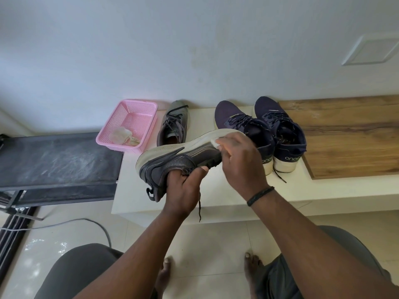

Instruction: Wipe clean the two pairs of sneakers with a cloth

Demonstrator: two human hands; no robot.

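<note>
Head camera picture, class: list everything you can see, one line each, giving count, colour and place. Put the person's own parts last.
Grey sneaker: one, grey with a pale sole, held on its side over the ledge.
Second grey sneaker: one, grey, standing on the ledge by the basket.
Navy sneakers: two, navy with pale soles, on the ledge, right.
Cloth: one, white, pressed on the held sneaker's sole.
Basket: one, pink, at the ledge's left end, a crumpled rag inside.
Ledge: one, cream.
Wood panel: one, brown, right.
Dark surface: one, black, left.
Cable: one, grey, floor.
Left hand: grips the sneaker's collar.
Right hand: holds the cloth.
</note>
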